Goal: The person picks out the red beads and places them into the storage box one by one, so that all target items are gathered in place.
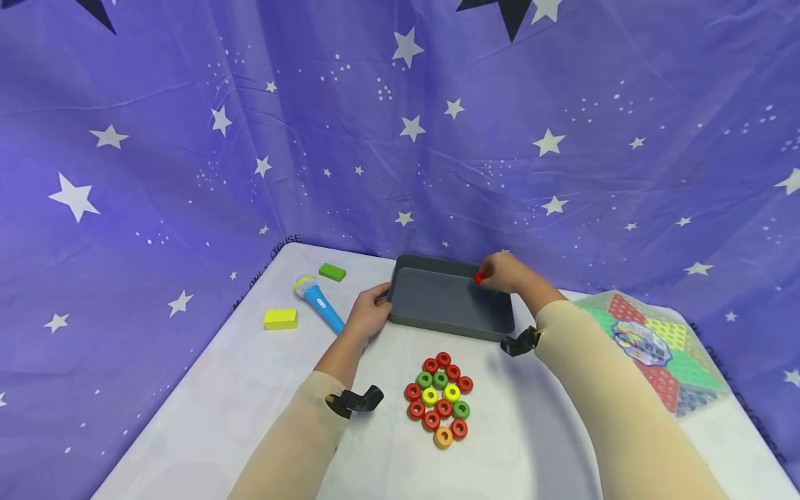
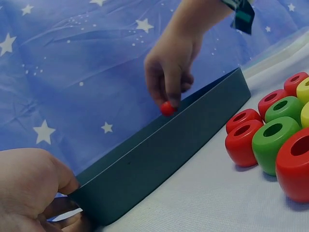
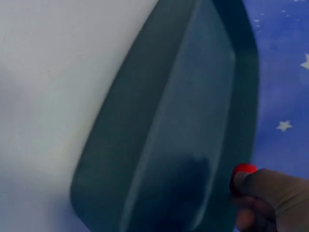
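Observation:
A dark grey tray [image 1: 450,298] stands on the white table. My left hand [image 1: 370,311] grips its left edge; in the left wrist view the thumb lies on the corner rim with fingers below. Above the tray's far right part, my right hand [image 1: 502,272] pinches a red ring-shaped bead [image 3: 244,169] between thumb and fingers. In front of the tray several ring beads lie in a cluster: red [image 1: 431,420], green [image 1: 461,410], yellow [image 1: 430,396] and one orange bead [image 1: 443,437]. The tray floor shows no beads in the head view.
Left of the tray lie a blue toy microphone [image 1: 323,309], a green block [image 1: 332,271] and a yellow block [image 1: 280,319]. A clear package with colourful patterned pieces [image 1: 650,344] is at the right, beside the right forearm. A purple star-printed curtain [image 1: 350,139] hangs behind the table.

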`<state>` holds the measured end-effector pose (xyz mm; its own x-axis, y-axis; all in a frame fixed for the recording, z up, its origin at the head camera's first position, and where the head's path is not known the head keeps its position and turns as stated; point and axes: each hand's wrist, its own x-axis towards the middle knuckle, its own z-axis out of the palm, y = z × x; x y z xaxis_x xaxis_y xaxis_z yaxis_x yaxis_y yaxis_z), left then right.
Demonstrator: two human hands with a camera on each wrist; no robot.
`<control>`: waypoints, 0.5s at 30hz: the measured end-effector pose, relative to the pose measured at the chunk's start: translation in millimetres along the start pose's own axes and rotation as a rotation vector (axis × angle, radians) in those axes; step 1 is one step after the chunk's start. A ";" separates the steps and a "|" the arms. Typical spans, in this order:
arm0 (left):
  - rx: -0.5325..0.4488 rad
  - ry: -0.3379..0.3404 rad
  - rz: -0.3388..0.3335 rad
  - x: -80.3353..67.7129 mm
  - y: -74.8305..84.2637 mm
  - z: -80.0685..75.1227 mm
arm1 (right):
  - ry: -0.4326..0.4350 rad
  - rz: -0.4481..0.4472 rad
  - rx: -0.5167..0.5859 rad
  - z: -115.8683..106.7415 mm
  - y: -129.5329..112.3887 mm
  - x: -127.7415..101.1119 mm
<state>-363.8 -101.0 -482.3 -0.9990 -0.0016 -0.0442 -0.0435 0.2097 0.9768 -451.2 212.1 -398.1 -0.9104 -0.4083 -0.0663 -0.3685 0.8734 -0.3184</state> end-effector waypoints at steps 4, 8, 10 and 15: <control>-0.008 0.001 0.003 -0.8 1.6 0.0 | -0.005 0.036 -0.094 13.3 -4.0 6.9; -0.004 0.002 0.006 -1.5 0.0 0.4 | 0.004 0.056 -0.152 27.6 -5.7 10.1; -0.003 0.002 0.008 -0.6 -1.3 0.8 | 0.002 0.072 -0.146 32.1 -5.2 10.1; 0.013 0.007 0.025 0.8 -1.5 -0.3 | 0.003 0.083 -0.111 34.4 -3.4 9.9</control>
<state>-364.6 -101.5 -483.7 -0.9998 -0.0031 -0.0183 -0.0186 0.2223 0.9748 -452.5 196.0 -430.2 -0.9391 -0.3327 -0.0855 -0.3102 0.9282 -0.2054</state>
